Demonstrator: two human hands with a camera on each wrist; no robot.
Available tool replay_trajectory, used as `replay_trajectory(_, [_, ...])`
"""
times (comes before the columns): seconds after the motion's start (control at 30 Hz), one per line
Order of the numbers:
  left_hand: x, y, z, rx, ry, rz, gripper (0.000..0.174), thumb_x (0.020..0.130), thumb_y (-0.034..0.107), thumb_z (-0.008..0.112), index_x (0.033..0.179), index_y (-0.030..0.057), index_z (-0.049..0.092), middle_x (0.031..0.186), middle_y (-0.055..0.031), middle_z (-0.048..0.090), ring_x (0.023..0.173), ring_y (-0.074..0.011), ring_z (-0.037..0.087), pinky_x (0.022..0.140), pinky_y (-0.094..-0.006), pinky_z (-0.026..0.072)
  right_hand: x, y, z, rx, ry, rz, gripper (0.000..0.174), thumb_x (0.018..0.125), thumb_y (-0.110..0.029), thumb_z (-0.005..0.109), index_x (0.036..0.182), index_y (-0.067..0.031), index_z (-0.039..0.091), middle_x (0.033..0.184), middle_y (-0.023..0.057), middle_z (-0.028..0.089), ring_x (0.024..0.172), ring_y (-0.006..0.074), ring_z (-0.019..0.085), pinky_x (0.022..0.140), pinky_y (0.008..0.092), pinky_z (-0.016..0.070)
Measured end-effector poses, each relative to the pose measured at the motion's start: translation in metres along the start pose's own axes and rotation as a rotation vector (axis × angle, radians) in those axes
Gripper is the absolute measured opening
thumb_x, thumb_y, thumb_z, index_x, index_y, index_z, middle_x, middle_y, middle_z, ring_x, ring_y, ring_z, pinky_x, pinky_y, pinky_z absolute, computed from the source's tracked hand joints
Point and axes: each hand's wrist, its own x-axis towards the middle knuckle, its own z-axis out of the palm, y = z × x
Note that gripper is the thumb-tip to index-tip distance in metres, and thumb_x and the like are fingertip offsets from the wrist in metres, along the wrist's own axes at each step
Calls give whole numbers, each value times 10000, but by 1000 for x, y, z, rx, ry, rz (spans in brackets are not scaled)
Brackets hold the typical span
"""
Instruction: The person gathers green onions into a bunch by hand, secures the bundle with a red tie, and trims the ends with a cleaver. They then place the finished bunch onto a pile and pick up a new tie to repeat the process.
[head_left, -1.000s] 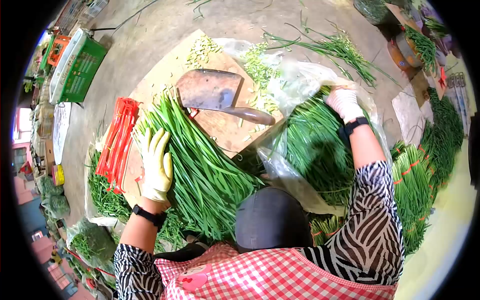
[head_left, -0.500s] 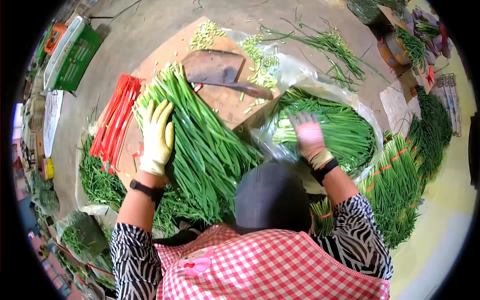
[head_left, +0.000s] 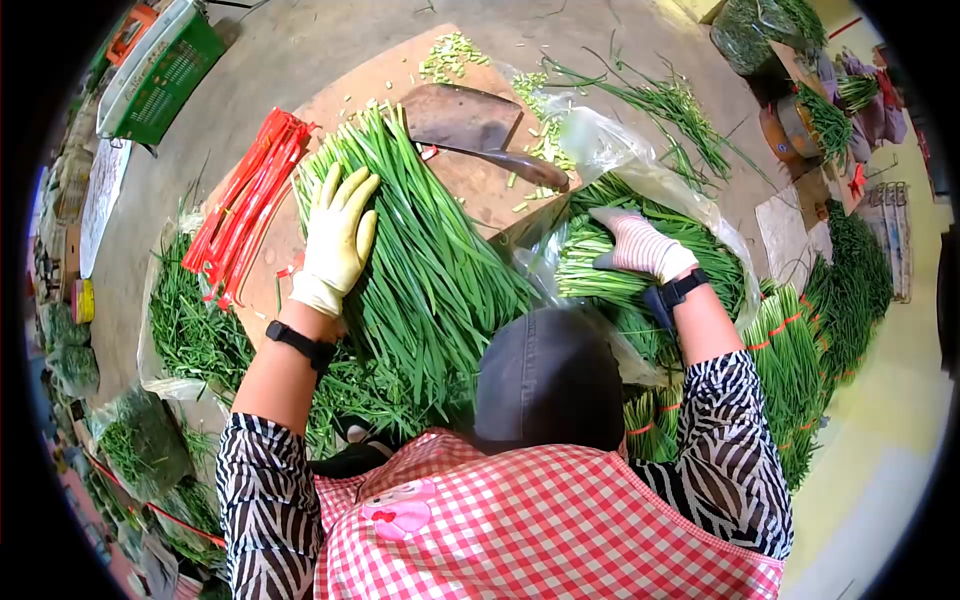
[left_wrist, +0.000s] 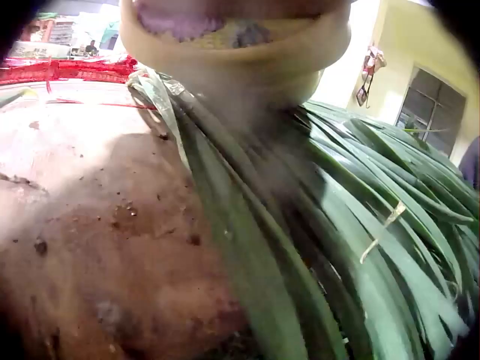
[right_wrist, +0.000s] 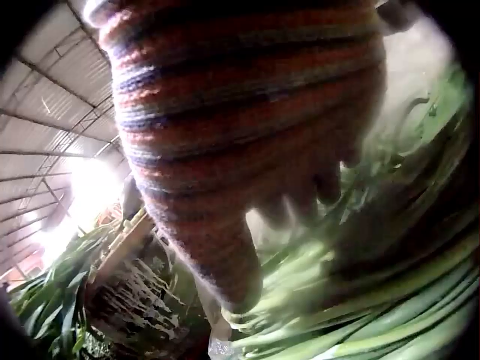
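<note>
On the wooden board (head_left: 470, 200) lies a spread of garlic chives (head_left: 430, 240), flat green leaves with pale stem ends pointing away. My left hand (head_left: 340, 235), in a pale yellow glove, rests on it near the stem ends, fingers straight. The left wrist view shows the leaves (left_wrist: 375, 247) running out from under the glove. In a striped glove, my right hand (head_left: 640, 245) grips more garlic chives (head_left: 590, 275) by the pale stems at the open plastic bag (head_left: 720, 215). Thumb and fingers curl down onto those stems (right_wrist: 322, 319) in the right wrist view.
A broad cleaver (head_left: 460, 115) lies on the board, with chopped stem bits (head_left: 455, 58) behind it. Red ties (head_left: 250, 205) lie at the board's left. Tied chive bundles (head_left: 780, 370) stand at the right; a green crate (head_left: 170, 85) is at the far left.
My right hand came back from the bag's far edge, spread over the chives inside, then closed round their stems. The left hand stays on the chives on the board.
</note>
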Motion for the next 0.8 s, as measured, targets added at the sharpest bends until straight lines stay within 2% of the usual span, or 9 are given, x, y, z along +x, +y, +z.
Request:
replay_trajectory(0.1, [-1,0,0,3,7,0,493,977,106,594,1469,99,559,1526,-149,523,1501,-429,356,1250,-542,257,17,-15,4,-93,-57,-3,888,708,-361,876,1433,40,556,1334,280,655,1239,413,631,1091,438,489])
replay_trajectory(0.17, [-1,-1,2,-1,15,-9,483,990,151,593,1470,112,555,1525,-137,523,1505,-417,355,1252,-565,239,33,-28,9,-258,-280,32,1009,653,-406,911,1478,17,513,1257,247,702,1172,395,675,1046,435,517])
replay_trajectory(0.27, [0,-3,3,11,6,-1,479,987,154,598,1463,109,560,1517,-138,529,1498,-420,364,1246,-566,250,51,-31,20,-284,-435,108,1009,642,-402,927,1472,-4,515,1196,218,736,1100,375,714,985,436,555])
replay_trajectory(0.33, [1,-1,-2,18,-19,1,496,967,90,608,1461,85,566,1521,-155,529,1486,-440,375,1240,-519,293,58,-33,14,-306,-501,130,846,672,-358,898,1395,-30,604,1185,211,742,1100,373,713,965,436,565])
replay_trajectory(0.47, [6,-1,-12,-5,-62,7,465,982,137,610,1443,80,579,1500,-164,553,1475,-441,393,1228,-516,319,63,-30,1,-241,-621,195,650,722,-298,810,1301,-33,680,1129,229,747,1055,381,719,945,439,563])
replay_trajectory(0.5, [7,-4,-13,-1,-82,8,463,983,156,618,1439,80,579,1498,-164,558,1477,-441,393,1231,-527,309,60,-26,-7,-204,-583,158,635,735,-288,776,1304,-25,673,1078,249,746,1020,386,722,927,440,562])
replay_trajectory(0.63, [17,-1,-36,26,-198,37,520,959,242,695,1439,78,578,1514,-172,550,1493,-428,385,1245,-553,269,30,-7,-36,108,-393,194,593,772,-296,771,1279,-4,670,1117,249,734,1051,379,702,953,431,544])
replay_trajectory(0.73, [35,39,-65,-24,-58,114,559,936,212,731,1451,70,568,1513,-160,559,1487,-398,411,1258,-531,261,16,2,-52,93,-293,185,535,798,-294,758,1231,10,674,1090,249,737,1055,363,702,939,418,541])
replay_trajectory(0.8, [58,86,-78,-223,-12,216,492,929,220,721,1383,61,617,1381,-183,633,1337,-398,552,1135,-513,414,4,10,-60,227,-246,157,508,818,-293,749,1228,-2,677,1085,239,741,1040,358,703,930,420,541])
